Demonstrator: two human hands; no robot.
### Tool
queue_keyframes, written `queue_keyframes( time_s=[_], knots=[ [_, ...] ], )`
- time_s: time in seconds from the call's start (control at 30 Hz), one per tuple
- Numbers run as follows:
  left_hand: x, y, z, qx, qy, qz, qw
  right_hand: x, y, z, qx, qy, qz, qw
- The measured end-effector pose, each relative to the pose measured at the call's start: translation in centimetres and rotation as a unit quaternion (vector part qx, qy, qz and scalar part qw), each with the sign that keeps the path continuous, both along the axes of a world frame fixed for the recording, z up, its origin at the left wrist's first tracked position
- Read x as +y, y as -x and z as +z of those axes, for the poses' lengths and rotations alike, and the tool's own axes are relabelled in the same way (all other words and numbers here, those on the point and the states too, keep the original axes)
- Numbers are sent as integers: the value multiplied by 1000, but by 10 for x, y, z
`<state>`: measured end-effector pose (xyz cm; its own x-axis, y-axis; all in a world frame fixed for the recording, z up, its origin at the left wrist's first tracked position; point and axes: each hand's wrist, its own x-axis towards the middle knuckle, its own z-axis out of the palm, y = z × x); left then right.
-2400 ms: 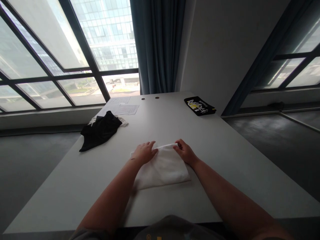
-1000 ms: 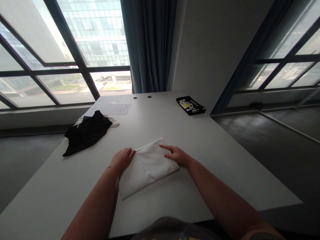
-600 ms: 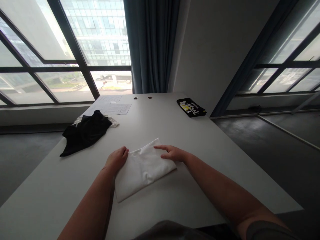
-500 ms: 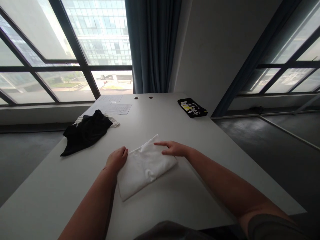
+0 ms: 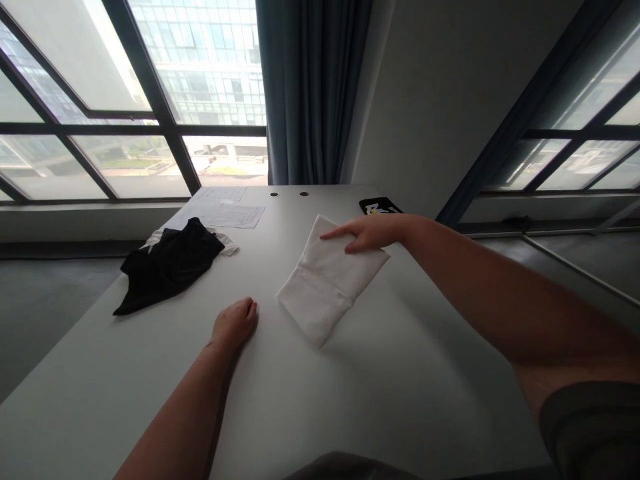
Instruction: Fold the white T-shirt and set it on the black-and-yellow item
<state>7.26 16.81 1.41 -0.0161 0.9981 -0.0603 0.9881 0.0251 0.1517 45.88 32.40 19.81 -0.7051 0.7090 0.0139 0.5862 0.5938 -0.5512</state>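
A folded white cloth garment [image 5: 330, 280] hangs from my right hand [image 5: 373, 233], which grips its far right edge with thumb and fingers. The cloth is tilted, its lower corner pointing toward me, and it appears lifted off the white table [image 5: 280, 400]. My left hand [image 5: 236, 323] rests on the table to the left of the cloth, apart from it. Its fingers are curled in, with nothing visible in them.
A crumpled black garment [image 5: 170, 263] lies over a white one [image 5: 227, 244] at the table's left edge. Printed sheets [image 5: 235, 216] lie farther back. A folded black garment with white and yellow lettering [image 5: 379, 205] sits at the back right, partly hidden by my right hand.
My right hand has raised the folded white cloth and carried it forward and right, turning it. My left hand has let go of it and stays in nearly the same place.
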Motion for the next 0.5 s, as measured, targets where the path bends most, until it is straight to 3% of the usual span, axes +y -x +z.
queue_keyframes(
  time_s=[0.1, 0.27, 0.5],
  knots=[
    [0, -1, 1, -1, 2, 3, 1000, 19, 1, 24, -2, -9, -4, 1000],
    [1, 0, 0, -11, 5, 13, 1000, 65, 8, 66, -30, -26, 48, 998],
    [5, -2, -4, -19, -3, 25, 1000, 140, -23, 87, 115, -145, -87, 979]
  ],
)
